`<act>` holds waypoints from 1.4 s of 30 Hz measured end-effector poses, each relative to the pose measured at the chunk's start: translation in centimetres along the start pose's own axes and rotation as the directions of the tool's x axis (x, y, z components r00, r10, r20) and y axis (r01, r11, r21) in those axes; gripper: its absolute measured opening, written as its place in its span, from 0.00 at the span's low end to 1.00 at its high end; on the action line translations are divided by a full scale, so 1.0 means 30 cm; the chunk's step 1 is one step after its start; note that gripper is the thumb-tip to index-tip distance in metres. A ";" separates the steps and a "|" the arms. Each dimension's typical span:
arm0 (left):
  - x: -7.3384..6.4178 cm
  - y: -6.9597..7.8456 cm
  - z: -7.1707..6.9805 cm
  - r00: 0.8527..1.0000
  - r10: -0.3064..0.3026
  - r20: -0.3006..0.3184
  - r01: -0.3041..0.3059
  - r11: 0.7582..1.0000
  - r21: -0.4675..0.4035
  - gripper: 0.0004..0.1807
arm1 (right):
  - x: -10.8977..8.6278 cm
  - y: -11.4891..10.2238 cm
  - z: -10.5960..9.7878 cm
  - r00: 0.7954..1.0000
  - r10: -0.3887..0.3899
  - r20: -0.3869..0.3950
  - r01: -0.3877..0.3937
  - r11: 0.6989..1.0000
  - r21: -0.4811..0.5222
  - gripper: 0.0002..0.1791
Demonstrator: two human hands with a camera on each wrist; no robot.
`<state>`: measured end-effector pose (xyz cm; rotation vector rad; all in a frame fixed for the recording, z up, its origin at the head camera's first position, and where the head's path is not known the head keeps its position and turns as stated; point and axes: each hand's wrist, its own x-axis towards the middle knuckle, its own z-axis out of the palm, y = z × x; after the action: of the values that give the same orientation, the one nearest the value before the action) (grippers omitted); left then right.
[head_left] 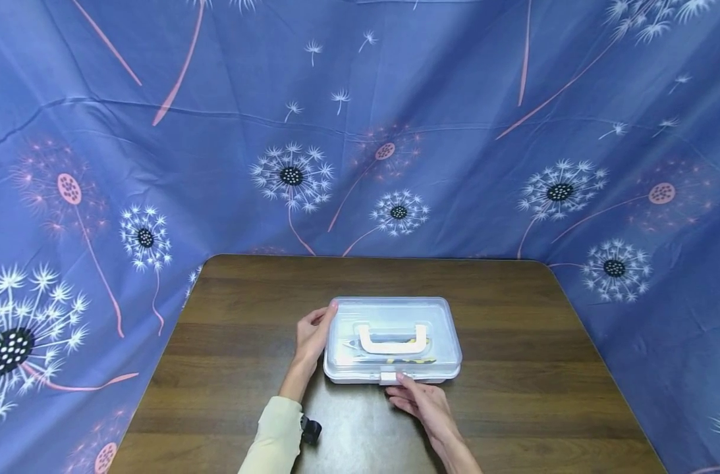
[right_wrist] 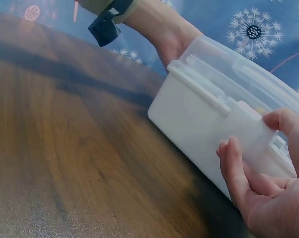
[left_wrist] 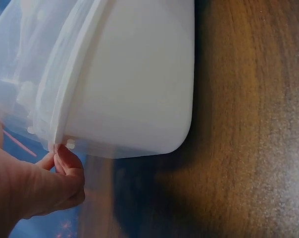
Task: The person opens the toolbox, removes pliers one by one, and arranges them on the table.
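Observation:
A white plastic storage box with a clear lid stands closed on the table, its white carry handle folded flat on top. Through the lid show tools with yellow and black parts. My left hand is at the box's left side; in the left wrist view its thumb and fingertips pinch the rim near a corner. At the front, my right hand holds the white latch, thumb at its upper edge and fingers at its lower edge. The latch lies over the seam between lid and base.
The box rests on a brown wooden table with rounded far corners. A blue cloth with dandelion prints hangs behind and along both sides. A black device is strapped at the left wrist, by the pale sleeve.

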<state>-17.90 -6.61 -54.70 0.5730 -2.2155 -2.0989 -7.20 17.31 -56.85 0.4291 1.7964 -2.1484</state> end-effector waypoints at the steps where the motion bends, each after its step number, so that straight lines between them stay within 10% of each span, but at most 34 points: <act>1: 0.000 0.001 0.001 1.000 -0.002 -0.002 0.002 1.000 0.003 0.35 | -0.002 -0.001 0.002 1.000 -0.001 -0.006 0.001 1.000 0.007 0.29; 8: 0.000 -0.002 0.002 1.000 0.022 -0.017 -0.022 1.000 0.002 0.33 | -0.010 -0.005 0.002 1.000 0.012 -0.020 -0.011 1.000 0.008 0.29; 21: -0.002 -0.005 0.002 1.000 0.002 0.002 -0.002 1.000 -0.007 0.35 | 0.000 0.028 -0.116 0.954 -0.032 0.297 0.066 0.992 -0.103 0.26; 29: 0.002 -0.008 0.004 1.000 0.011 -0.010 -0.011 1.000 0.000 0.35 | 0.037 0.059 -0.115 0.961 -0.097 0.259 0.173 0.942 -0.288 0.15; 36: -0.001 -0.004 0.004 1.000 0.008 -0.002 -0.008 1.000 -0.017 0.34 | 0.077 0.056 -0.068 0.993 -0.063 0.095 0.092 0.933 -0.348 0.18; 42: 0.005 -0.008 0.002 1.000 0.005 -0.004 -0.005 1.000 -0.004 0.34 | 0.079 0.052 -0.066 0.993 -0.043 0.109 0.077 0.942 -0.328 0.20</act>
<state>-17.99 -6.61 -54.98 0.5699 -2.2075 -2.0971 -8.63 18.91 -59.57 0.1829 2.0839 -1.8151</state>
